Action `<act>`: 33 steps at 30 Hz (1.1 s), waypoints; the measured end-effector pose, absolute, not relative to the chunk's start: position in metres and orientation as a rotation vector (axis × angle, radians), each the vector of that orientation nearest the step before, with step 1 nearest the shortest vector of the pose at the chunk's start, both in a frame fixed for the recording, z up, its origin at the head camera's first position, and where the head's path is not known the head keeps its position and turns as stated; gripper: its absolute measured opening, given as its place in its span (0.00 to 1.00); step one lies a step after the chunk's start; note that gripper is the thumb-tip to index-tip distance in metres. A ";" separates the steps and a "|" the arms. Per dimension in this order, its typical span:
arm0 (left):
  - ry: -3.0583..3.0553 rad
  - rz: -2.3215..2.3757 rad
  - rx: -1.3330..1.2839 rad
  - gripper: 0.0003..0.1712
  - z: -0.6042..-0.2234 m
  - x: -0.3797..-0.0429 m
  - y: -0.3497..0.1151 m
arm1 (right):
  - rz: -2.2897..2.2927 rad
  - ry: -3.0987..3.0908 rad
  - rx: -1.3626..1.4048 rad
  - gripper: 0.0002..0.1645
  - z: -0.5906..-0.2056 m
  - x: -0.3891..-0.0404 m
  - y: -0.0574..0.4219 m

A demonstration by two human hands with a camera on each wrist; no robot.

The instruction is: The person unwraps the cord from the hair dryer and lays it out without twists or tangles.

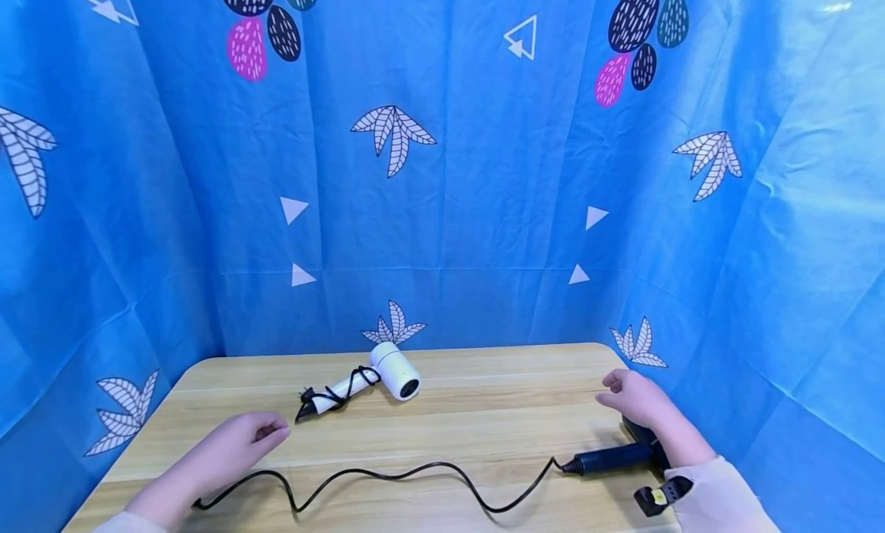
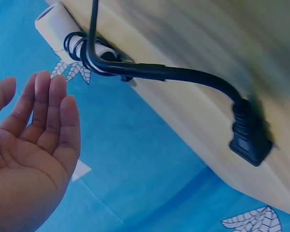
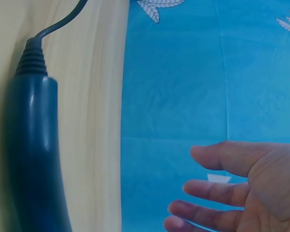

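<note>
A dark blue hair dryer [image 1: 611, 458] lies at the right of the table, its handle pointing left; part of it is hidden behind my right wrist. My right hand [image 1: 634, 397] hovers above it, fingers loosely bent and holding nothing. From the handle a black cord [image 1: 415, 472] runs in waves to the left, to a plug [image 2: 251, 135] seen in the left wrist view. My left hand [image 1: 238, 445] is over the cord's left end with nothing in its grasp. Beyond it lies a white hair dryer [image 1: 397, 372], its own black cord [image 1: 339, 397] wound around the handle.
The wooden table [image 1: 484, 410] has rounded far corners. Blue patterned curtains [image 1: 442, 210] hang right behind it and along both sides. A black strap with a small device [image 1: 660, 496] sits on my right wrist.
</note>
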State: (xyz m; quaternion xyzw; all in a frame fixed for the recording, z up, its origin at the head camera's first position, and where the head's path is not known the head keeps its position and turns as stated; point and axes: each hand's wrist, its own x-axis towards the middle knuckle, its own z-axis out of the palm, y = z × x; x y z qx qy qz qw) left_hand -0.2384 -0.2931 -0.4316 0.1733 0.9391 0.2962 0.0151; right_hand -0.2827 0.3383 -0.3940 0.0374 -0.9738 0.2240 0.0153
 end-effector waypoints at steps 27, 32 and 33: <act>2.968 0.885 0.597 0.07 -0.409 -0.266 -0.246 | 0.710 -3.026 0.225 0.19 -0.371 -0.294 0.286; 2.974 0.886 0.649 0.06 -0.406 -0.270 -0.237 | 0.733 -3.027 0.252 0.17 -0.372 -0.301 0.276; 2.976 0.885 0.661 0.06 -0.405 -0.271 -0.235 | 0.734 -3.026 0.262 0.17 -0.373 -0.302 0.274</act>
